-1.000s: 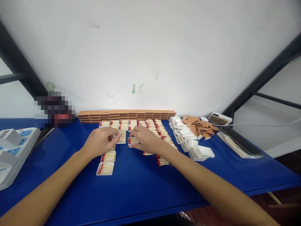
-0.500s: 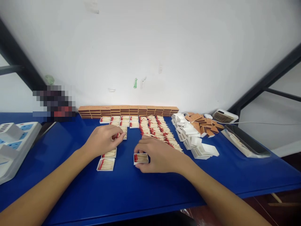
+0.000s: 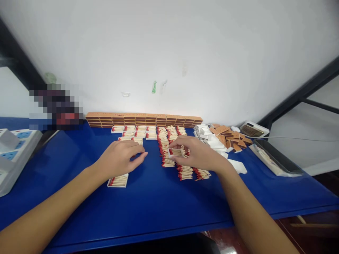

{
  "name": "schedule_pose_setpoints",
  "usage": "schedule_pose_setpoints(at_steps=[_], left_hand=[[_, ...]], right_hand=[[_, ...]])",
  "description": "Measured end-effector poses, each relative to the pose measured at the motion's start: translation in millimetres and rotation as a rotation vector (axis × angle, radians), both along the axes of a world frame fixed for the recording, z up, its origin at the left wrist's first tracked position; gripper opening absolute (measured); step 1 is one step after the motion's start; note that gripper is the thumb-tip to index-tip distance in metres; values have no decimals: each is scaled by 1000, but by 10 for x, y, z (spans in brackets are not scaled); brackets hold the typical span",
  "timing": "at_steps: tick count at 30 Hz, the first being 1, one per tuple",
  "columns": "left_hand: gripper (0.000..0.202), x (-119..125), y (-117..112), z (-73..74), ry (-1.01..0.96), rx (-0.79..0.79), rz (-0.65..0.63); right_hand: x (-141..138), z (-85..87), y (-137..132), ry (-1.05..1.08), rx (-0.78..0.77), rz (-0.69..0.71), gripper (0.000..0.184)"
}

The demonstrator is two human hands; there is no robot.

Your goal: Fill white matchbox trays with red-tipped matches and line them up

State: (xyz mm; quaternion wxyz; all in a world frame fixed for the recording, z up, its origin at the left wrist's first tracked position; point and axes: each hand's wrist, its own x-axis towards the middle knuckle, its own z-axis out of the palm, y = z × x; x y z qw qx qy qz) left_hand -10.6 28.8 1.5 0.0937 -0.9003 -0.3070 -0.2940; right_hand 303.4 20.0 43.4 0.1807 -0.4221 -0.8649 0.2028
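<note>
The right hand [image 3: 196, 151] holds a small white tray [image 3: 169, 153] with matches between thumb and fingers, over the loose matches [image 3: 185, 173]. This tray is at three o'clock from the left hand [image 3: 122, 157], whose thumb and forefinger come narrowly together; whether they pinch something, I cannot tell.

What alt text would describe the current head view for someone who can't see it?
The right hand grips a small white cardboard tray of red-headed wooden matches by piles of loose matches on a blue table. The open left hand partly hides filled white trays. Stacked brown rectangular matchboxes line the white wall.
</note>
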Motion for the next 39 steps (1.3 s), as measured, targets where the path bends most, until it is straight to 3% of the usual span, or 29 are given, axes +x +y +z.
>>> schedule_pose_setpoints(at_steps=[4, 9, 13, 27, 39], left_hand=[[27, -10, 16, -3, -2, -12, 1], [26, -13, 26, -13, 15, -24, 1], [25, -10, 17, -21, 17, -47, 15], [30, 5, -15, 28, 53, -86, 36], [29, -5, -22, 34, 57, -75, 29]], right_hand=[[-33, 126, -135, -10, -230, 86, 23], [-171, 25, -197, -109, -334, 188, 26], [-186, -45, -177, -126, -305, 172, 27], [-120, -32, -146, -118, -195, 142, 18], [-99, -40, -110, -67, 16, 29, 9]])
